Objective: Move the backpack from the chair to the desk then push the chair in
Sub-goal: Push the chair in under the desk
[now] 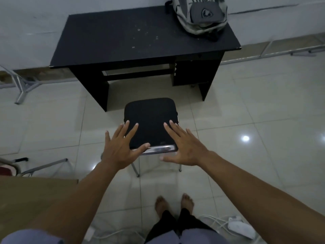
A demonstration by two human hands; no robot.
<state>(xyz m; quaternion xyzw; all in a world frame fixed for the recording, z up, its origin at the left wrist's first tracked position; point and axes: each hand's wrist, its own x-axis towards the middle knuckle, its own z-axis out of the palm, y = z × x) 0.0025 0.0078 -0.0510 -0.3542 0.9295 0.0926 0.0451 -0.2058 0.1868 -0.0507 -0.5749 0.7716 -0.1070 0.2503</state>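
My left hand [121, 148] and right hand [184, 147] are spread wide, holding nothing, at the chair's [151, 124] near edge. Backpack [202, 14] sits on the bench's [123, 37] far right corner. Risk: an off-centre push skews the chair into a bench leg.

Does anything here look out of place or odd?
The backpack sits at the desk's far right corner, its bottom reaching the right edge. The chair stands clear of the desk, not yet pushed in.
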